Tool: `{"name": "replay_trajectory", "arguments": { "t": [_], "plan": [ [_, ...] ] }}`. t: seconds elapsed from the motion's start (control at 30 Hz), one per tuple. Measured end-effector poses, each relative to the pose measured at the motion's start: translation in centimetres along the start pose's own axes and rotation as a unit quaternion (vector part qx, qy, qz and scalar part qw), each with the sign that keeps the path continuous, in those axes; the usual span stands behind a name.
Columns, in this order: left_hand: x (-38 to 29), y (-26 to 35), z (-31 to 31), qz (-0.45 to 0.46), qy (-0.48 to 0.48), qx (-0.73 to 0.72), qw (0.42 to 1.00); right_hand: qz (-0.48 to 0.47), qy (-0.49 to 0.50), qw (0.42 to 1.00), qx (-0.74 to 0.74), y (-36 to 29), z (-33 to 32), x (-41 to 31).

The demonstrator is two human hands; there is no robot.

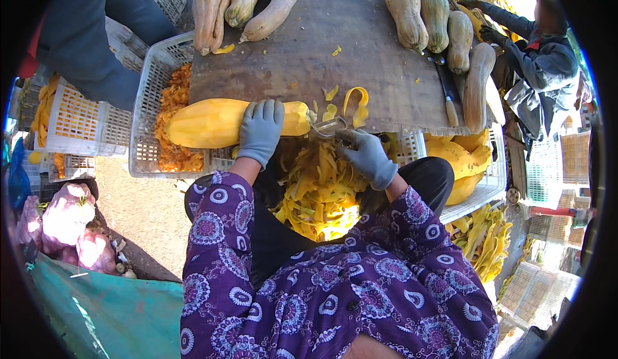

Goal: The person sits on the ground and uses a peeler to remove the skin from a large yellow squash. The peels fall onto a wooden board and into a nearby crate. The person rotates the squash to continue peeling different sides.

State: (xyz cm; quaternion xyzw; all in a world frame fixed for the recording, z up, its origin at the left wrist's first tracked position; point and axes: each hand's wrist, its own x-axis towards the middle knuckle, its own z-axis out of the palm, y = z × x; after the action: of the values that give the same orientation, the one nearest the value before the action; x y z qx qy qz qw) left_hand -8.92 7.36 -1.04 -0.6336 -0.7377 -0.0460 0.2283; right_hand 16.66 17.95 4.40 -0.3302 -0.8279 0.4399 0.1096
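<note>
A long peeled yellow squash (207,123) lies along the near edge of a worn wooden board (309,55). My left hand (263,130), in a grey glove, grips it near its narrower right end. In my gloved right hand (364,154) is a metal peeler (329,126), its blade close to the squash's stem end. A curled strip of peel (357,107) and smaller scraps lie on the board just beyond the peeler. Below, between my knees, a heap of yellow peelings (321,190) has gathered.
Unpeeled squashes (211,14) lie at the board's far left, others (405,11) at the right beside a knife (449,96). A crate (145,117) holds orange pulp; another (497,166) holds peeled squashes. A person (545,64) works at the right; another person's legs (91,35) stand at the left.
</note>
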Motion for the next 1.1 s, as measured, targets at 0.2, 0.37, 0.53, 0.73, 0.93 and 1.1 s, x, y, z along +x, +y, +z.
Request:
{"name": "replay_trajectory", "arguments": {
  "t": [0.2,0.37,0.53,0.73,0.93,1.1],
  "plan": [
    [-0.1,0.1,0.0,0.002,0.005,-0.01,1.0,-0.014,-0.029,0.999,-0.006,-2.5,0.8,6.6],
    [-0.7,0.4,0.0,0.007,0.004,-0.02,1.0,-0.022,-0.045,0.999,-0.02,-2.7,1.4,5.0],
    [-1.7,1.0,-0.2,0.043,0.046,-0.042,0.997,-0.042,-0.041,0.996,-0.07,-1.9,1.6,0.9],
    [-3.2,0.9,-0.2,0.096,0.05,-0.075,0.991,0.009,-0.052,0.998,-0.04,-1.9,3.3,-2.9],
    [-3.9,0.8,0.1,0.116,0.031,-0.074,0.99,0.046,-0.02,0.999,-0.005,-1.3,1.9,-6.7],
    [-3.7,0.6,-0.2,0.119,0.017,-0.065,0.991,0.019,-0.025,0.994,0.1,-0.8,2.3,-1.7]
  ]
}}
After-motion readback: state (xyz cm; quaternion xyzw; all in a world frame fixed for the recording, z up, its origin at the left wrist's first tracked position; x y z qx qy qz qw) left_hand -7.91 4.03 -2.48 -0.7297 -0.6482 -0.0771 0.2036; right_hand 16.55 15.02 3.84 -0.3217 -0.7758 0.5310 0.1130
